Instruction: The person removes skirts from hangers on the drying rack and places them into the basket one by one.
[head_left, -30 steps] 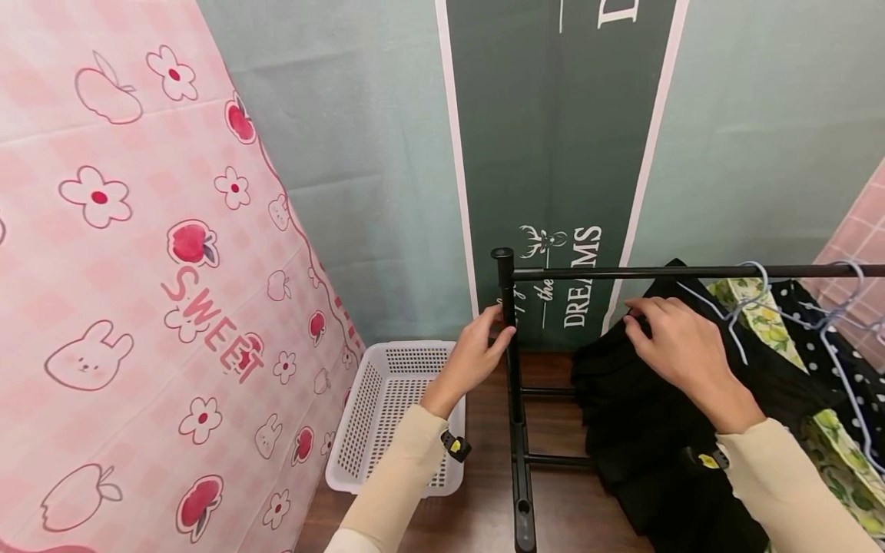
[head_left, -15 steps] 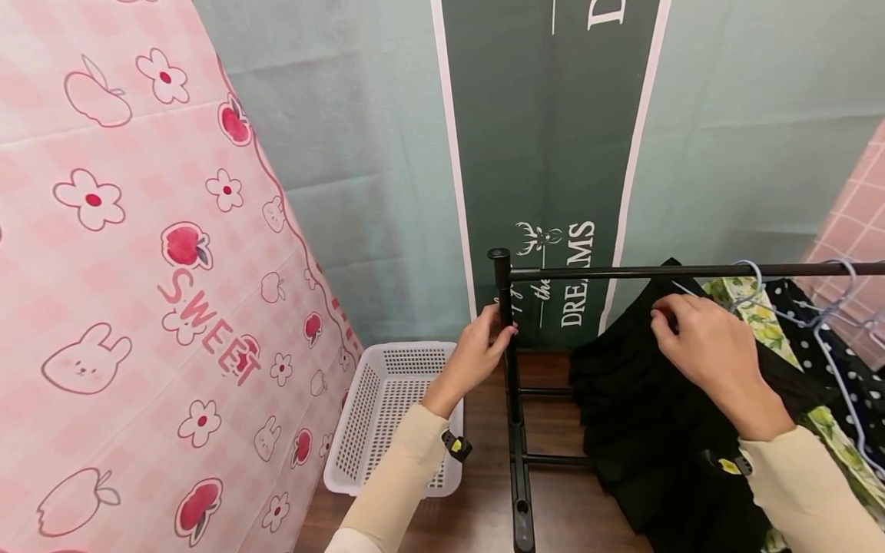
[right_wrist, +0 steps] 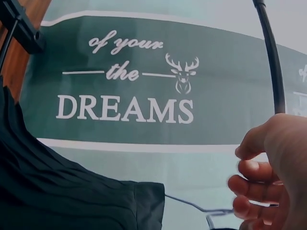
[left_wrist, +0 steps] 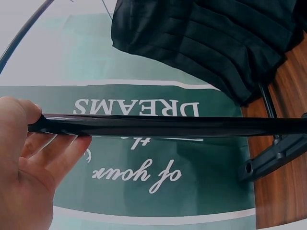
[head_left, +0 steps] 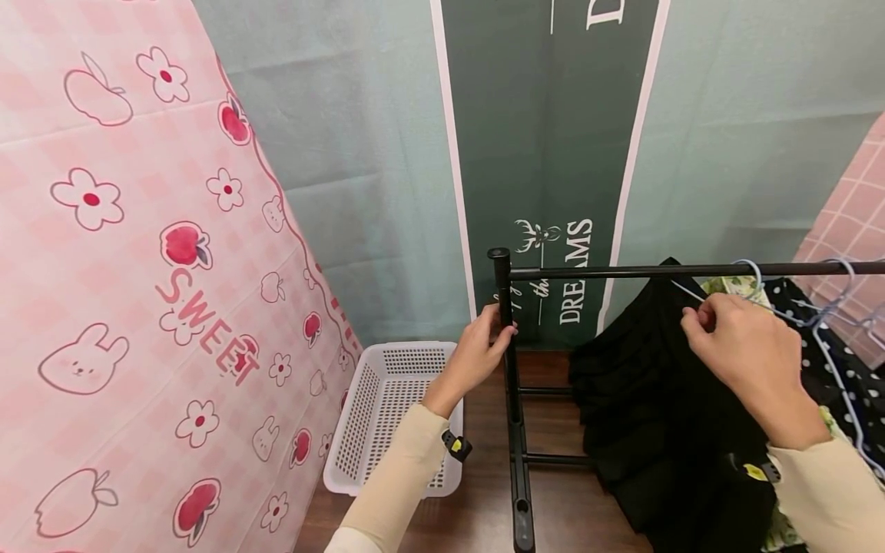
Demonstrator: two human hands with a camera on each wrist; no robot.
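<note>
On brown flr (head_left: 560, 503): wht basket (head_left: 383, 411) nr blk rack (head_left: 594, 272), pink cloth (head_left: 138, 292).

Black pleated skirt (head_left: 664, 407) on a pale-blue hanger (head_left: 757, 274), black clothes rack (head_left: 513, 376)
The hanger hooks over the rack's horizontal rail (head_left: 608, 272), well in from its upright, capped end post (left_wrist: 182, 125); the skirt hangs below, pleats spreading, its waistband (right_wrist: 150, 203) near the rail.

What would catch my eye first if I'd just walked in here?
Probably the pink cloth lettered SWEET, filling the left of the head view. Next comes the black clothes rack, centre to right, its upright held by the left hand. Then the black skirt hanging below the rail, near the right hand.
</note>
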